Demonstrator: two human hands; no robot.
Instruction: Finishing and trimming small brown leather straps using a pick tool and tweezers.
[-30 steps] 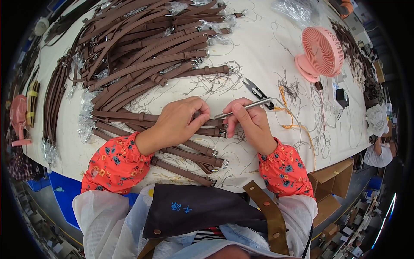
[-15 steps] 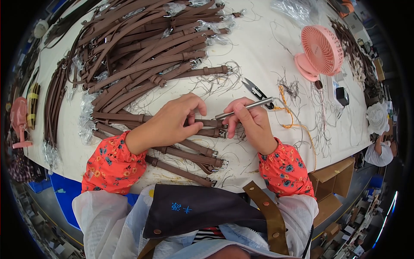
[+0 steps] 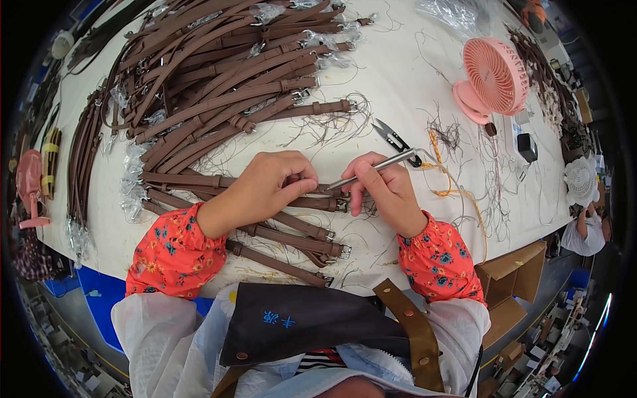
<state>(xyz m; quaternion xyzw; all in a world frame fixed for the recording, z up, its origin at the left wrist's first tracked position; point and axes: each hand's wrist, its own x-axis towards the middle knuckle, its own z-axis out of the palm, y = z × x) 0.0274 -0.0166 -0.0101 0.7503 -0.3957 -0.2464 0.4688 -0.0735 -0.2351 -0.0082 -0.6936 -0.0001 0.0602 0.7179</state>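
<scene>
My right hand (image 3: 385,186) grips a slim silver pen-shaped tool (image 3: 391,161), with a thin grey cord at its rear end. The tool's tip points down-left to the buckle end of a brown strap (image 3: 325,190). My left hand (image 3: 269,182) rests over that strap, thumb and fingertips pinched together close to the tip; what lies between them is hidden. Just below, another brown strap (image 3: 318,203) ends in a silver buckle. More buckled straps (image 3: 292,237) lie fanned out nearer to me.
A big pile of brown straps (image 3: 219,86) covers the upper left. Thread snips (image 3: 393,140) lie beyond my right hand, beside an orange twisted cord (image 3: 441,166). A pink fan (image 3: 494,76) stands at the upper right. Loose threads (image 3: 332,123) litter the white tabletop (image 3: 411,86).
My left fingers have closed from a loose curve into a pinch, by the tool's tip. The tool has shifted slightly left and down, its tip now lower on the strap's end.
</scene>
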